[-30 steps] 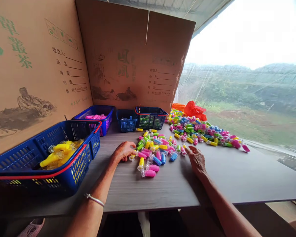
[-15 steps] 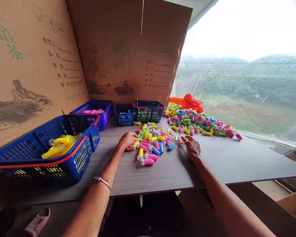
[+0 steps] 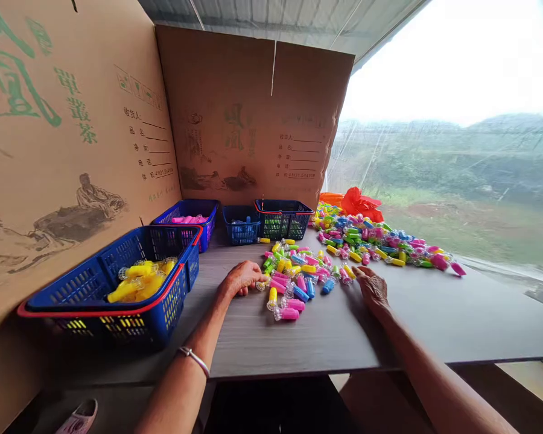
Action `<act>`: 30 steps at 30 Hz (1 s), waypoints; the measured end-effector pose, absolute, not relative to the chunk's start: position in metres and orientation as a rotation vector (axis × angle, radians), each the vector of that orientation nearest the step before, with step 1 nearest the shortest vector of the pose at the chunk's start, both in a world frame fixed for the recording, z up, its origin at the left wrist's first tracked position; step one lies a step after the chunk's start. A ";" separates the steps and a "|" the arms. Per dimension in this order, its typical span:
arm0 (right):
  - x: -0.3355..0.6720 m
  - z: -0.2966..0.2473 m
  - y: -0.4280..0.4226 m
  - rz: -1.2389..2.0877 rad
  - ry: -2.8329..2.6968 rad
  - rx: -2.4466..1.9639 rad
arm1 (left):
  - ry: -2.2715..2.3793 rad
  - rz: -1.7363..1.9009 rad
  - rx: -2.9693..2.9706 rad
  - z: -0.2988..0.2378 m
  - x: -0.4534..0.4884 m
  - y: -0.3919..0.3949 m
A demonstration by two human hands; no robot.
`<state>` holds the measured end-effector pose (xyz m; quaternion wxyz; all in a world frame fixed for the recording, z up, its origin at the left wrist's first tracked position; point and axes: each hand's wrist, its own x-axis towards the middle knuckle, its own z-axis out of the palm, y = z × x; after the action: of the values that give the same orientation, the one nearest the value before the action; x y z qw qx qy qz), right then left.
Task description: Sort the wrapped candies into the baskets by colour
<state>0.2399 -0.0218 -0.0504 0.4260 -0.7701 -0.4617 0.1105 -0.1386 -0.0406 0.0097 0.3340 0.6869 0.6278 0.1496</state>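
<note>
A loose pile of small plastic torches [image 3: 298,274] with clear faceted heads, in pink, yellow, blue and green, lies on the grey table between my hands. At the pile's left edge, my left hand [image 3: 243,278] has its fingers closed at a yellow torch with a clear head [image 3: 262,285]. My right hand [image 3: 371,286] is at the right edge, thumb and fingertips pinched on another yellow torch [image 3: 349,271], beside a pink one [image 3: 345,276]. The palms and some fingers are hidden from view.
On the left, a blue basket [image 3: 172,322] holds yellow torches. Behind it are a basket [image 3: 210,226] with pink ones, a small basket [image 3: 242,236] with blue ones, and a basket [image 3: 285,223] with green ones. A larger mixed heap [image 3: 371,238] lies back right, by an orange-red bag [image 3: 361,205].
The view has tilted up and turned slightly left, so everything sits lower and farther right. A yellow torch now shows at my right fingertips. My left hand stays at the pile's left edge.
</note>
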 end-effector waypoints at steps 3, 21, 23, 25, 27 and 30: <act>0.243 -0.052 -0.022 0.244 -1.168 -1.921 | 1.656 0.409 1.855 0.008 -0.130 -0.047; 0.237 -0.049 -0.019 0.253 -1.154 -1.898 | 1.604 0.401 2.009 0.019 -0.129 -0.055; 0.237 -0.050 -0.020 0.262 -1.160 -1.890 | 1.613 0.414 2.040 0.017 -0.128 -0.056; 0.237 -0.050 -0.020 0.269 -1.169 -1.880 | 1.671 0.402 2.054 0.014 -0.126 -0.057; 0.237 -0.051 -0.020 0.274 -1.180 -1.868 | 1.741 0.348 2.041 0.013 -0.122 -0.057; 0.237 -0.052 -0.019 0.280 -1.195 -1.845 | 1.758 0.281 2.045 0.014 -0.120 -0.057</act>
<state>0.2365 -0.0185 -0.0518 0.4467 -0.7450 -0.4825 0.1129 -0.1197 -0.0570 0.0140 0.2133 0.7369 0.6335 0.1012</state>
